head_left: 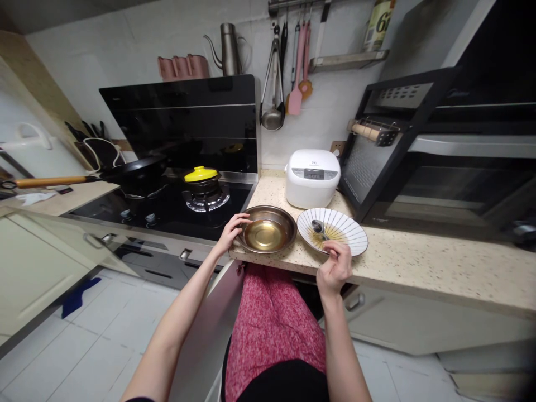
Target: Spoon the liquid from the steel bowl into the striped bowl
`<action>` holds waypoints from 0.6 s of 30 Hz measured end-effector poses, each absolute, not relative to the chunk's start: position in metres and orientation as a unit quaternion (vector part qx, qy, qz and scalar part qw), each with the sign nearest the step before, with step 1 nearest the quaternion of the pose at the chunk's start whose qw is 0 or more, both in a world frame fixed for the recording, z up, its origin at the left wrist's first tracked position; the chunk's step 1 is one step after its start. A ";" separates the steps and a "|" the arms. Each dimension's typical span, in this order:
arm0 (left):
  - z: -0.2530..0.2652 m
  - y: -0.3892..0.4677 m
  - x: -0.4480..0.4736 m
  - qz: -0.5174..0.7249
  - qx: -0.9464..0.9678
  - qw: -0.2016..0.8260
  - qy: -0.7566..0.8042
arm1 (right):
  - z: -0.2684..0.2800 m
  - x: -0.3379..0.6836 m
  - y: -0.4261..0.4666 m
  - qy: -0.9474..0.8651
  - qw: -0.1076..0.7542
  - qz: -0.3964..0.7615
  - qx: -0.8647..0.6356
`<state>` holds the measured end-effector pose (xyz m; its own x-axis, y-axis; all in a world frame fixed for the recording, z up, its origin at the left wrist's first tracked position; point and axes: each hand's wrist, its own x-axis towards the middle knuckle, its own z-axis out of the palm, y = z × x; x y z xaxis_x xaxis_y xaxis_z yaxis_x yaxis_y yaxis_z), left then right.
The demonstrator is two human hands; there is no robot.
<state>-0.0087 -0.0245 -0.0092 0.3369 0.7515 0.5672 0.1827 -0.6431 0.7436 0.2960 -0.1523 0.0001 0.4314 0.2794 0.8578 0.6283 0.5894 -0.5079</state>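
A round metal bowl (288,223) with golden liquid in it stands at the counter's front edge. My left hand (229,231) grips its left rim, fingers reaching over the edge. Just right of the bowl, almost touching it, lies a white plate (354,234) with dark radial stripes. A yellowish liquid covers the plate's middle. My right hand (335,265) is closed around the handle of a metal spoon (317,226), whose head rests over the liquid on the plate. Most of the handle is hidden by the fingers.
A white rice cooker (313,178) stands behind the plate. To the left, a gas stove (167,215) bears a yellow-lidded pot (201,175) and a black wok (140,167). On the right are a black rack and an oven (452,190). Below the bowl, a cabinet door (209,329) hangs open.
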 end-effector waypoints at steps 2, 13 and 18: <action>-0.009 -0.024 -0.009 0.489 0.763 0.294 0.303 | -0.001 0.297 -0.151 -0.529 0.718 -0.130 -0.433; -0.012 -0.021 -0.010 0.490 0.767 0.290 0.296 | 0.011 0.263 -0.163 -0.414 0.822 0.039 -0.390; -0.010 -0.023 -0.010 0.490 0.764 0.295 0.299 | 0.000 0.243 -0.158 -0.449 0.800 0.099 -0.385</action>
<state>-0.0098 -0.0234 -0.0104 0.3406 0.7463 0.5718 0.1685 -0.6468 0.7438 0.2432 -0.1582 -0.0003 0.5774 0.5040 0.6423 0.1872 0.6840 -0.7050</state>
